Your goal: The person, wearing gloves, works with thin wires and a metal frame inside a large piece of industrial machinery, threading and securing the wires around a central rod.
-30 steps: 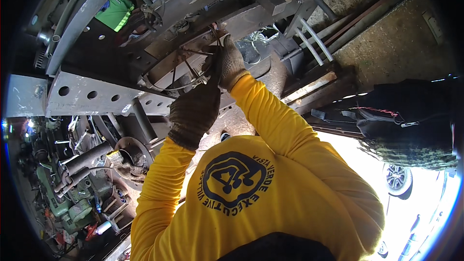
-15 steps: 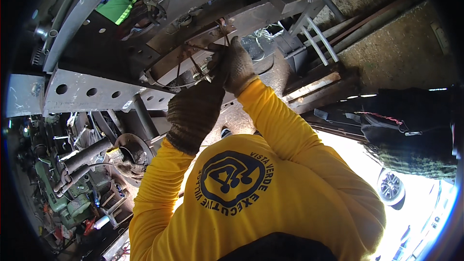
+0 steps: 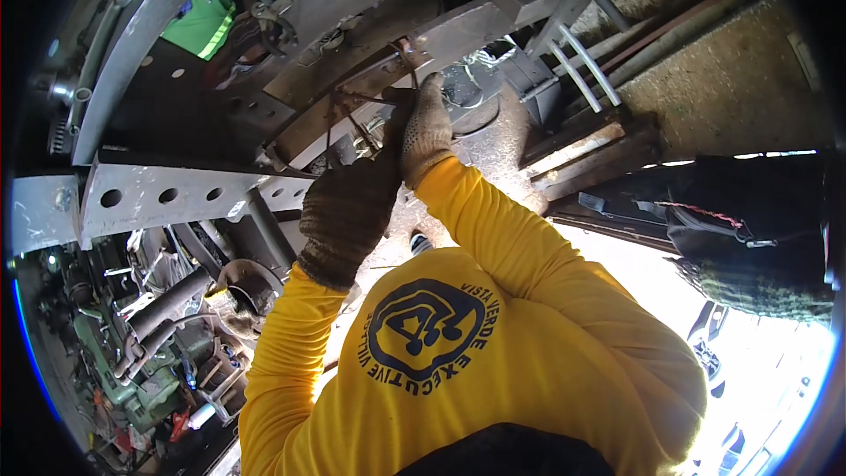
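Both hands wear knitted work gloves. The left hand (image 3: 348, 207), in dark brown, stands just off centre at 9 o'clock; the right hand (image 3: 426, 128), in paler grey-brown, is at 12 o'clock, against it. The thin rusty rods (image 3: 335, 110) lie at 11 o'clock, below a grey beam (image 3: 476, 25) and just beside the fingertips. The fingers bunch together, their far sides hidden; whether they close on a rod cannot be told.

Surfaces: the holed beam (image 3: 138, 185) at 9 o'clock is scuffed grey metal with a row of round holes. The floor (image 3: 509, 159), near 1 o'clock, is worn and stained.

Room: a curved grey bar (image 3: 132, 57) and a green cloth (image 3: 201, 26) occupy 10 o'clock. Green machinery (image 3: 97, 344) crowds 8 o'clock among mixed parts. Two pale bars (image 3: 577, 70) project near 1 o'clock. Dark fabric (image 3: 749, 198) hangs at 3 o'clock; strong daylight glares at 4 o'clock.
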Available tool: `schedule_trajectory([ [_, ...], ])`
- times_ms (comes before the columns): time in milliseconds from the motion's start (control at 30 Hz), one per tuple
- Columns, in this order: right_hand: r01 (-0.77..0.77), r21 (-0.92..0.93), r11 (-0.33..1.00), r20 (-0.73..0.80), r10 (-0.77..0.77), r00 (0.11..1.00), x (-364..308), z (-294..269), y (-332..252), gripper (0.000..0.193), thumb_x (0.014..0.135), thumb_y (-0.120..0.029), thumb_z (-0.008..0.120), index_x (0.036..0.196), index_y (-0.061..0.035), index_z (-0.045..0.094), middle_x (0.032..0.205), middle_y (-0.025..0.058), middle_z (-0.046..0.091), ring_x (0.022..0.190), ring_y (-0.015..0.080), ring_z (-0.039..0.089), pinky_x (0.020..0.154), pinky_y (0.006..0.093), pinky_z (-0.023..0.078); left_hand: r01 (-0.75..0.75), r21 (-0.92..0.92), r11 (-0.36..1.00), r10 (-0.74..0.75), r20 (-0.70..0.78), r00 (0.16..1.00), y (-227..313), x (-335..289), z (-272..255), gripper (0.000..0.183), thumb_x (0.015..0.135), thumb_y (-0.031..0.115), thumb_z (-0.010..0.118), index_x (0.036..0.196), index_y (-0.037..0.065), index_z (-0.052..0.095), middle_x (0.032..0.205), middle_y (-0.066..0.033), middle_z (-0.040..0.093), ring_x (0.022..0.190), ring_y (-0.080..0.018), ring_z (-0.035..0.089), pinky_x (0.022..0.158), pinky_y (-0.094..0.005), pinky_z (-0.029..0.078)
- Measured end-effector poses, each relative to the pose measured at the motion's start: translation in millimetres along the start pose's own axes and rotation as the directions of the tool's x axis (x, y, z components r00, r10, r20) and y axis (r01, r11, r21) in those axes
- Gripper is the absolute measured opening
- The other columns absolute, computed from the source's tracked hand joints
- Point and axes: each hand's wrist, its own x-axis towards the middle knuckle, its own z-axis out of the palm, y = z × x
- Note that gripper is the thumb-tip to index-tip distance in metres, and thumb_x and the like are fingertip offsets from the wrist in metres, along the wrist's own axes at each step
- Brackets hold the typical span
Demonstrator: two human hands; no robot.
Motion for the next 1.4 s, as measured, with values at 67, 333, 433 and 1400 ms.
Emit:
schedule_trajectory([
  [67, -0.013, -0.108, 0.994, 0.056, 0.019, 0.998, -5, -1, -8, 0.083, 0.098, -0.074, 0.031, 0.111, -0.0019, 0.07, 0.066, 0.0074, 0.055, 0.059, 0.0232, 0.054, 0.057, 0.0371, 0.048, 0.007, -0.017, 1.0, -0.007, -0.006, 1.0, 3, 0, 5, 0.03, 0.097, 0.028, 0.06, 0.124, 0.015, 0.062, 0.079, -0.0059, 0.063, 0.069, -0.026, 0.064, 0.059, -0.0408, 0.052],
  [333, -0.116, -0.121, 0.986, 0.295, 0.148, 0.944, 1, -10, -32, 0.088, 0.101, -0.072, 0.026, 0.119, 0.0045, 0.066, 0.068, 0.0111, 0.059, 0.06, 0.0292, 0.057, 0.062, 0.0393, 0.05, 0.055, -0.087, 0.995, -0.067, -0.141, 0.988, 23, 15, 7, 0.024, 0.098, 0.028, 0.059, 0.119, 0.015, 0.062, 0.081, -0.0063, 0.064, 0.073, -0.0262, 0.066, 0.06, -0.0418, 0.053],
  [433, -0.169, -0.023, 0.985, 0.412, 0.163, 0.897, 3, -21, -30, 0.082, 0.102, -0.069, 0.028, 0.119, 0.0027, 0.065, 0.07, 0.0124, 0.06, 0.063, 0.0304, 0.059, 0.064, 0.0425, 0.053, 0.041, -0.076, 0.996, -0.052, -0.158, 0.986, 21, 15, 7, 0.023, 0.098, 0.028, 0.059, 0.118, 0.016, 0.063, 0.082, -0.0058, 0.066, 0.072, -0.0264, 0.067, 0.059, -0.0419, 0.053],
  [1400, -0.249, 0.091, 0.964, 0.636, 0.136, 0.759, -4, -55, -25, 0.047, 0.104, -0.042, 0.056, 0.132, -0.0044, 0.055, 0.107, 0.0146, 0.065, 0.101, 0.0287, 0.064, 0.098, 0.0438, 0.052, 0.023, 0.065, 0.998, -0.011, -0.182, 0.983, 12, 27, 24, 0.032, 0.102, 0.03, 0.055, 0.129, 0.014, 0.061, 0.086, -0.0072, 0.071, 0.071, -0.0252, 0.069, 0.057, -0.0414, 0.054],
])
